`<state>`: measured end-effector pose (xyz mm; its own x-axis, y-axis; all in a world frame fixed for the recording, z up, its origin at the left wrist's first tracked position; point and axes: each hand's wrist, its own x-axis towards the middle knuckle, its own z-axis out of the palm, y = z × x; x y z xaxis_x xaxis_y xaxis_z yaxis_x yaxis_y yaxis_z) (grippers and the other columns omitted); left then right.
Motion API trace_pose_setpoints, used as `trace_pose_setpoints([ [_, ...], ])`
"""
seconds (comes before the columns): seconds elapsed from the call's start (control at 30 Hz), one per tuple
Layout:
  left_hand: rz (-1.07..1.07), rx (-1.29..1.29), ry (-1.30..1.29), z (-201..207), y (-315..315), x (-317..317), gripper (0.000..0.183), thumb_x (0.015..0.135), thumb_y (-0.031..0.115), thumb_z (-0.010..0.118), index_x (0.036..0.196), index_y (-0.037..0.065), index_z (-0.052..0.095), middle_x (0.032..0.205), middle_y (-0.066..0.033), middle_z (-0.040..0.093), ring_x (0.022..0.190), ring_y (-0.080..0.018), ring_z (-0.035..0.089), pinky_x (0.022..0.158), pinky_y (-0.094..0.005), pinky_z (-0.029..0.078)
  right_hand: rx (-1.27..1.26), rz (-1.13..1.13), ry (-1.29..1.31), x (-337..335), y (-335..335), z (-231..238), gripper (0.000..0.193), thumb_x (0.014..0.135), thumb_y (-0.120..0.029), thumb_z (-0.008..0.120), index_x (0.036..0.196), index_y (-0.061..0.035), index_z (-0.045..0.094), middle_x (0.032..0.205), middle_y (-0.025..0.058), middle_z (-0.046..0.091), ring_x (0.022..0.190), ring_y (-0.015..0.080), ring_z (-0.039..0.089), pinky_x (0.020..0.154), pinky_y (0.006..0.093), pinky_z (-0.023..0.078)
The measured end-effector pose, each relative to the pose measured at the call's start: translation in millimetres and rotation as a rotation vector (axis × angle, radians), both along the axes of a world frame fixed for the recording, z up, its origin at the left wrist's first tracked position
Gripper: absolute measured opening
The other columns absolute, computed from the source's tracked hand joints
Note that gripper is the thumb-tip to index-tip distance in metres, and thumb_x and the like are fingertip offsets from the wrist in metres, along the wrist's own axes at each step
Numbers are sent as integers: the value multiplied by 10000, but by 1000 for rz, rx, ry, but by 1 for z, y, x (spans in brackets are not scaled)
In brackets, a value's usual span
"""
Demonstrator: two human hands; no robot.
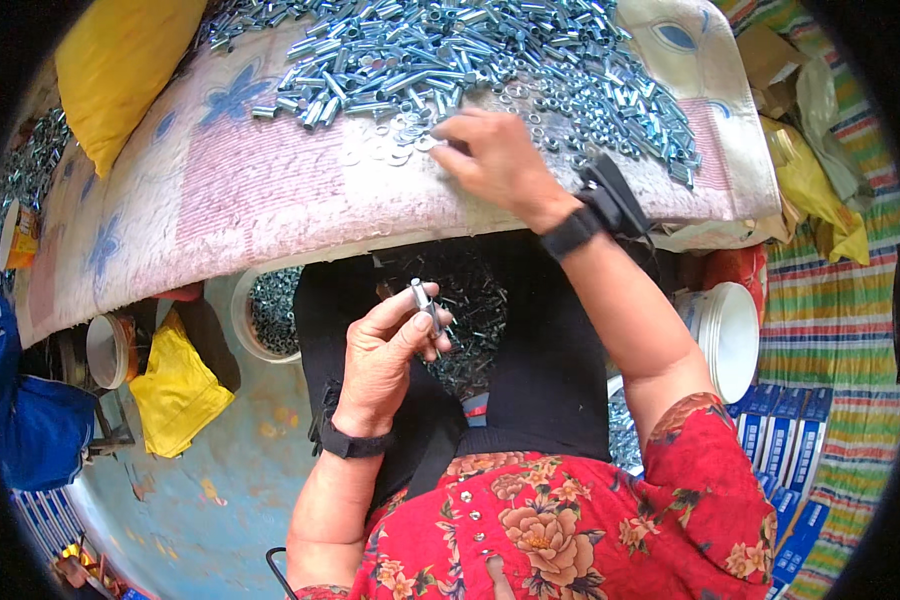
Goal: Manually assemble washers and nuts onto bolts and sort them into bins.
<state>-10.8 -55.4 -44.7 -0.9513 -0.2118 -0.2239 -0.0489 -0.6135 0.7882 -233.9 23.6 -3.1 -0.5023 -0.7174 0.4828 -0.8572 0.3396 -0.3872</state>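
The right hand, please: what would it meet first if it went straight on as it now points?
Probably the flat washers just left of the right hand, though its height over them is unclear.

Yellow sheeting [120, 75] showed at 10 o'clock, a white tub [105, 352] at 9, and a yellow cloth [178, 390] at 8 with blue fabric [45, 425] farther out. A yellow bag [815, 190] lay at 2 o'clock; at 3, a white bucket [738, 340] sat inward of a striped sheet [835, 345]; blue boxes [785, 440] clustered at 4.
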Motion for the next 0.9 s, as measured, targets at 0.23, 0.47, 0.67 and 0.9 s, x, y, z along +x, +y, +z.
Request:
trace_pose_setpoints([
  [0.23,8,-33,-45,0,-3,3,313,855,148,579,1129,-1,552,868,-108,645,649,-139,601,540,-200,454,138,-97,188,0,-11,-11,165,756,-202,614,773,-38,630,688,108,584,643,294,580,586,379,463],
  [0.47,-18,-20,-66,-1,0,4,314,849,141,595,1127,-4,563,853,-98,644,661,-109,596,549,-201,446,-251,-247,-90,-15,54,9,129,771,-114,613,693,-17,645,595,102,608,515,183,587,479,309,452],
  [0.67,-54,-64,-67,-3,7,1,300,848,146,593,1116,14,574,840,-83,649,641,-108,594,533,-193,435,-163,-222,32,-21,75,-1,84,761,-96,627,750,-17,654,658,105,623,568,198,606,522,286,462],
  [0.9,-53,-87,-79,0,6,0,294,840,141,609,1106,19,589,844,-75,652,643,-92,590,534,-187,428,154,-6,177,-23,62,-4,100,755,-118,624,807,-32,630,726,109,581,656,282,579,566,344,461],
])
